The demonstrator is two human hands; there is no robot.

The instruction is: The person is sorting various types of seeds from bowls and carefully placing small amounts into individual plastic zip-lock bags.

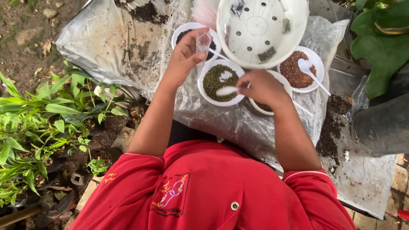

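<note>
Plastic sheeting (pixel 238 123), clear and crumpled, covers the ground and bears everything. A large white perforated plastic pot (pixel 260 30) stands at its far side. Just below sits a white round bowl of green seeds (pixel 213 83), with a white bowl of reddish-brown seeds (pixel 294 70) to the right. The left hand (pixel 185 53) pinches a small clear plastic bag (pixel 203 42) above the green seeds. The right hand (pixel 262 87) grips a white plastic spoon (pixel 226 90) over the same bowl.
</note>
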